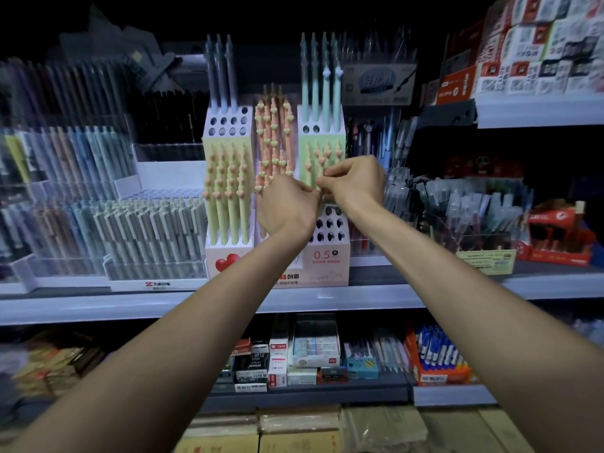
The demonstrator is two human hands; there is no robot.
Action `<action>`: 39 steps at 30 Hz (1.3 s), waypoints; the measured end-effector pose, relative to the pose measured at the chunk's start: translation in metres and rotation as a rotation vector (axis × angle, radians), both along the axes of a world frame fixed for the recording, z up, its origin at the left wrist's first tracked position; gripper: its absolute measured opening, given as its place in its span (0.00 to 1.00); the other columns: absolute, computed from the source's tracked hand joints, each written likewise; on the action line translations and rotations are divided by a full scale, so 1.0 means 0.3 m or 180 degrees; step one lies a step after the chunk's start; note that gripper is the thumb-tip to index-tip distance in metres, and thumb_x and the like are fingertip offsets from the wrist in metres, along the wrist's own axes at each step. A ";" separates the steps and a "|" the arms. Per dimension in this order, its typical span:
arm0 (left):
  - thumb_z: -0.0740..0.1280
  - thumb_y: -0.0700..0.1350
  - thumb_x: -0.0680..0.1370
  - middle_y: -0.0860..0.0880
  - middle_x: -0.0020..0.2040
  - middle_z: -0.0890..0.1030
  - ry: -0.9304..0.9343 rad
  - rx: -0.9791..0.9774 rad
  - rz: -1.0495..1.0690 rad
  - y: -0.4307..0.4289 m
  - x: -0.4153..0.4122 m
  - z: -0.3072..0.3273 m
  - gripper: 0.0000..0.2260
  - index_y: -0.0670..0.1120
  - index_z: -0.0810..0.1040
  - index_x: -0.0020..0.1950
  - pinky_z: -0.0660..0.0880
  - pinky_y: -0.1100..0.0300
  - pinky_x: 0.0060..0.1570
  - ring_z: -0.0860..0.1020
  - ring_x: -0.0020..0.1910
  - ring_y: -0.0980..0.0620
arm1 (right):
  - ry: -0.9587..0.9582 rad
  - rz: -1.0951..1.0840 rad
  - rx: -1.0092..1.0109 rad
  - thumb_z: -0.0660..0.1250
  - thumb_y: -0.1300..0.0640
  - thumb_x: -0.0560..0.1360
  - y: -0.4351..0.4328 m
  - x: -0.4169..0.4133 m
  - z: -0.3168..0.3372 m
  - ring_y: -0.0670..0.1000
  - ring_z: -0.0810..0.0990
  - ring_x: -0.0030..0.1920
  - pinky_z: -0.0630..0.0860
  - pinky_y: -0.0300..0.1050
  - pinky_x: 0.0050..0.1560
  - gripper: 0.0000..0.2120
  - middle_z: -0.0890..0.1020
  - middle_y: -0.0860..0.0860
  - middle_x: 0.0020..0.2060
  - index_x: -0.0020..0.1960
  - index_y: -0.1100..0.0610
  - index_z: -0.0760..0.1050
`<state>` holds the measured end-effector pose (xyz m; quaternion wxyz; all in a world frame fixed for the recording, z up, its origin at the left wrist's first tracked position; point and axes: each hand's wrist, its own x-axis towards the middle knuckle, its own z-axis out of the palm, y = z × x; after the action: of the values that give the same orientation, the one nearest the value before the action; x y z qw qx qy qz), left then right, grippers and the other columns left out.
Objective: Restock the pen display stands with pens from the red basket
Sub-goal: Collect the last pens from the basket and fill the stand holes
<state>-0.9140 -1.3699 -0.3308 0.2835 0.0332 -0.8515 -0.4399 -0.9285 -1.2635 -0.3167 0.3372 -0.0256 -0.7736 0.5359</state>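
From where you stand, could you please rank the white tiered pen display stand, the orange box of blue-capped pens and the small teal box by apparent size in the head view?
1. white tiered pen display stand
2. orange box of blue-capped pens
3. small teal box
No two look alike.

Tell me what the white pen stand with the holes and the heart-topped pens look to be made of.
White pen stand: probably printed card, matte, with flat folded faces and punched round holes; thin plastic is possible. Heart-topped pens: likely plastic, matte pastel barrels with moulded heart shapes.
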 end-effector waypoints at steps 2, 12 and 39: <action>0.71 0.46 0.73 0.49 0.30 0.84 -0.0042 -0.0064 0.0015 0.004 -0.003 -0.016 0.08 0.47 0.86 0.36 0.81 0.54 0.33 0.84 0.34 0.47 | -0.0046 0.0015 0.0037 0.82 0.62 0.69 0.001 -0.002 -0.014 0.49 0.87 0.42 0.86 0.48 0.48 0.06 0.87 0.50 0.39 0.41 0.56 0.86; 0.72 0.44 0.75 0.48 0.28 0.77 -0.0231 -0.0402 0.0109 -0.004 0.029 -0.016 0.09 0.42 0.82 0.35 0.65 0.61 0.26 0.74 0.26 0.48 | -0.0052 -0.0247 0.0586 0.80 0.60 0.71 -0.028 0.044 -0.039 0.48 0.85 0.45 0.83 0.45 0.48 0.04 0.87 0.49 0.40 0.40 0.56 0.86; 0.56 0.71 0.78 0.50 0.75 0.74 -0.0735 -0.2403 -0.1151 -0.383 0.804 -1.000 0.33 0.58 0.68 0.79 0.73 0.47 0.69 0.73 0.73 0.46 | -0.2202 0.1029 0.2777 0.71 0.26 0.68 0.054 0.963 -1.012 0.55 0.30 0.81 0.44 0.60 0.80 0.60 0.33 0.50 0.82 0.83 0.43 0.36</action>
<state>-0.6728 -1.4847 -0.6308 0.0971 -0.1736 -0.9709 -0.1336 -0.6397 -1.2474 -0.6204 -0.0420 0.0606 -0.9822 0.1726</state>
